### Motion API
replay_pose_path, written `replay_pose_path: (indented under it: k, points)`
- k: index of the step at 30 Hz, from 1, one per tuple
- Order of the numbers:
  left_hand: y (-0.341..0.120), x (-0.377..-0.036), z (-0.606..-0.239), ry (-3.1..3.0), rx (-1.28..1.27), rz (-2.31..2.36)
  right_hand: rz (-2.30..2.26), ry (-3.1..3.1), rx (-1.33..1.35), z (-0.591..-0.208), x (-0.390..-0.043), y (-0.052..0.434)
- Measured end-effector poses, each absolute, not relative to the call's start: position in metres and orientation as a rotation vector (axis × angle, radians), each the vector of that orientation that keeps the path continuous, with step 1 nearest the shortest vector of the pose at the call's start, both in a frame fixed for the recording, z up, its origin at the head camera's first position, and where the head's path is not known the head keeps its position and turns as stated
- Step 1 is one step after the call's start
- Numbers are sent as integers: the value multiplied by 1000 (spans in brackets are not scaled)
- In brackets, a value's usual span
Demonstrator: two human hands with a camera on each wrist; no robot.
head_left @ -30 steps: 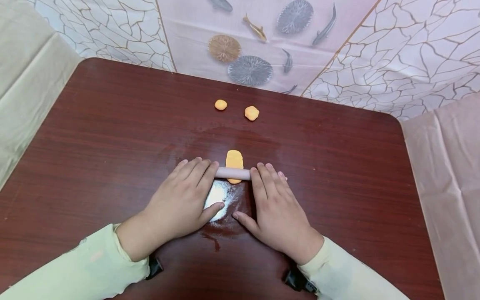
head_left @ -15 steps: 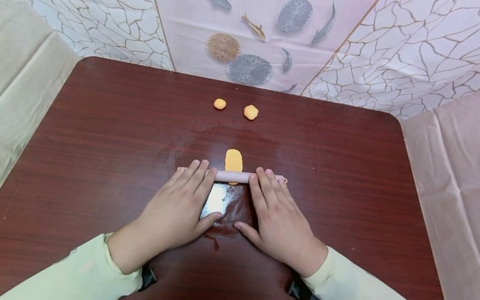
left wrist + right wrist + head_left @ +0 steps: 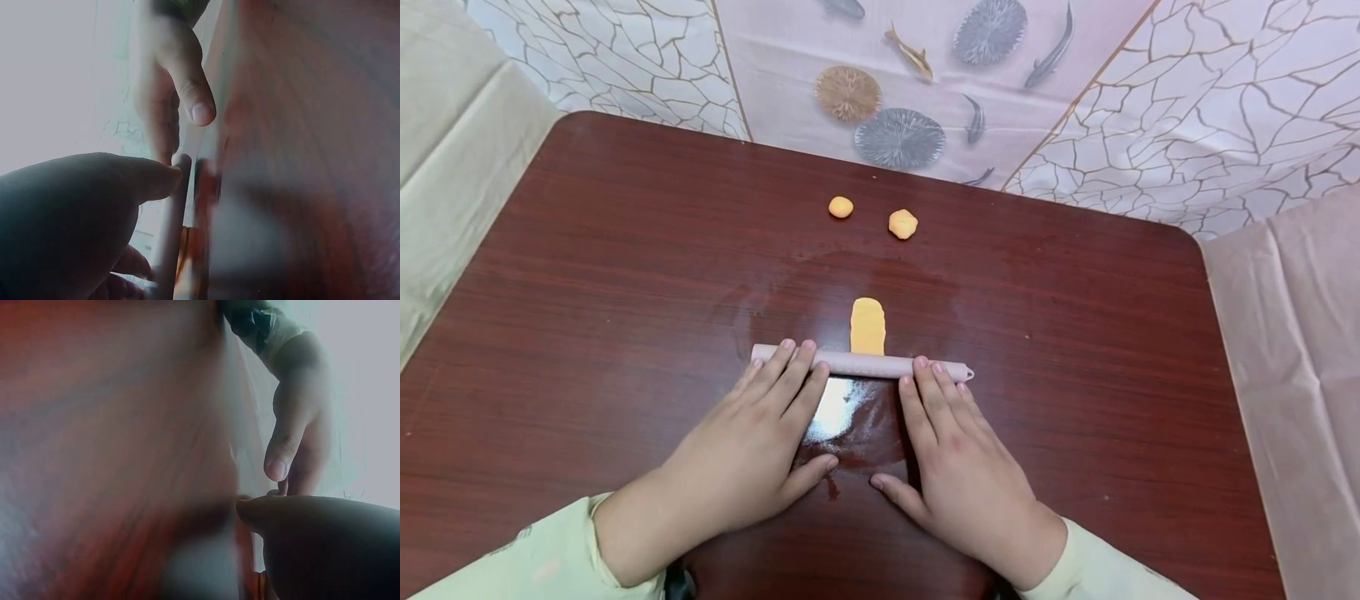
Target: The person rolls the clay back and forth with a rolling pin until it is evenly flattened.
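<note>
A pale pink rolling pin (image 3: 861,363) lies crosswise on the dark red-brown table (image 3: 587,275). My left hand (image 3: 752,442) lies flat with its straight fingertips on the pin's left part. My right hand (image 3: 958,454) rests the same way on the right part. A flattened orange strip of dough (image 3: 867,325) stretches away from the pin's far side. The left wrist view shows the pin (image 3: 172,231) end-on with a bit of orange dough (image 3: 184,247) beside it and the other hand's thumb (image 3: 187,81) beyond. The right wrist view is blurred, showing the opposite thumb (image 3: 284,444).
Two small orange dough balls (image 3: 840,207) (image 3: 903,223) sit near the table's far edge. A patterned plastic sheet (image 3: 925,83) hangs behind the table. Plain sheets (image 3: 445,167) cover the left and right sides. A shiny smear (image 3: 842,408) marks the table between my hands.
Both hands have drawn the rolling pin toward me, from over the dough's near part to its near end. The dough strip now shows longer and narrower. My palms have slid back along the table.
</note>
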State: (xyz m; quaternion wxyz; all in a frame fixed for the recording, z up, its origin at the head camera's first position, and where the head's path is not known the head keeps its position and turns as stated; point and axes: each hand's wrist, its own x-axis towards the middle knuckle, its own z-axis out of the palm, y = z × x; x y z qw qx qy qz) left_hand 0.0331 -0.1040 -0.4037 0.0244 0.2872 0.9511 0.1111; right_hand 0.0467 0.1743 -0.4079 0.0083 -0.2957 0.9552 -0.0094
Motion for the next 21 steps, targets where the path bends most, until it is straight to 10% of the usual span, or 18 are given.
replay_pose_path:
  k: [21]
  points:
    - [-96, 0, -419, 2951, 897, 332, -129, 2954, -774, -411, 8, 168]
